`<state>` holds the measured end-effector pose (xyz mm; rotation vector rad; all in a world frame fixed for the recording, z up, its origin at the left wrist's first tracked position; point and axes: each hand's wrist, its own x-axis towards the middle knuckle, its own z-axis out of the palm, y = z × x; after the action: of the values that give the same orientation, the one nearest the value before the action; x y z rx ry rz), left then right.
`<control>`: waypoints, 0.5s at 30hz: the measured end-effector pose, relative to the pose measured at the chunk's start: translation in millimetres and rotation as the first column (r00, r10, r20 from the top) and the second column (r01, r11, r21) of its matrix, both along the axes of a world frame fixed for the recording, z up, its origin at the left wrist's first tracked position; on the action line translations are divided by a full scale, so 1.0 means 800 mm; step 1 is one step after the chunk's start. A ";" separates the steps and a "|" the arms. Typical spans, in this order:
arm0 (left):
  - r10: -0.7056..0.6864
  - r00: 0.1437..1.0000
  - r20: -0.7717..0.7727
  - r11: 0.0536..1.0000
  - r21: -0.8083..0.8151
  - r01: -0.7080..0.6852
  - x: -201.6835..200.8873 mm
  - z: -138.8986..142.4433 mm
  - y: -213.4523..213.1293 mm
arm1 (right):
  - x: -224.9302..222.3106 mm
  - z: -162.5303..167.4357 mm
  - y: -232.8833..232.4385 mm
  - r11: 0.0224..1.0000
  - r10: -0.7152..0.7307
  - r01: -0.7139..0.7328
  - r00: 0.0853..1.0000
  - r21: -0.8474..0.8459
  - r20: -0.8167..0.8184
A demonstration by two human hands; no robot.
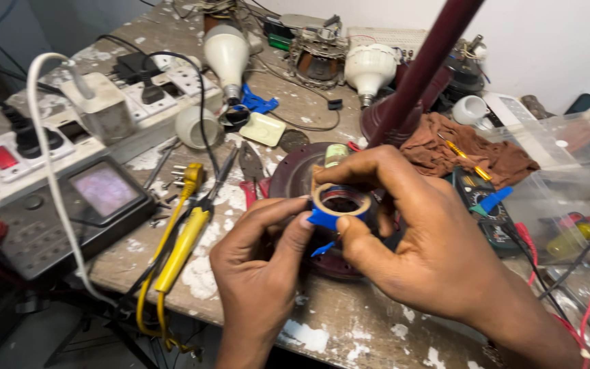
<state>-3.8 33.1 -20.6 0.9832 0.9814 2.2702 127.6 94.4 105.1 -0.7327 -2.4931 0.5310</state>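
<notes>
1. I'm holding a roll of blue tape (339, 205) w/ both hands over a round dark red motor part (295, 179) lying on the workbench (349, 328).
2. My right hand (425, 246) is cupping the roll, fingers curled over its far rim, thumb pressing on the near side.
3. My left hand (261, 263) is pinching the loose blue tape end btwn thumb & forefinger, just below the roll.
4. A yellow-handled tool (182, 249) & red-handled pliers (250, 171) are lying to the left; a multimeter (489, 212) is sitting to the right, near a brown rag (469, 150).
5. Risk, as I judge it: the tape end could be slipping back onto the roll or folding on itself if my pinch is loosening.
6. Also, the bench is crowded w/ wires, so the strip may be snagging as it's being pulled.
</notes>
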 end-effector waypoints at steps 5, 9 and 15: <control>-0.007 1.000 -0.024 1.000 -0.009 0.007 -0.004 0.001 -0.004 | -0.002 -0.002 -0.004 0.999 0.002 -0.002 1.000 0.042 -0.002; -0.025 1.000 -0.010 1.000 0.005 0.025 -0.005 0.000 -0.002 | -0.006 -0.005 -0.006 0.995 -0.014 0.015 1.000 0.097 -0.014; -0.022 0.999 -0.035 1.000 -0.018 0.022 -0.005 0.001 -0.007 | -0.009 -0.005 -0.005 0.983 0.006 0.000 1.000 0.183 -0.030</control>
<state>-7.8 27.5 -19.8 1.0249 0.9985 2.2295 120.7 90.3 101.0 -0.6440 -2.4742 0.3065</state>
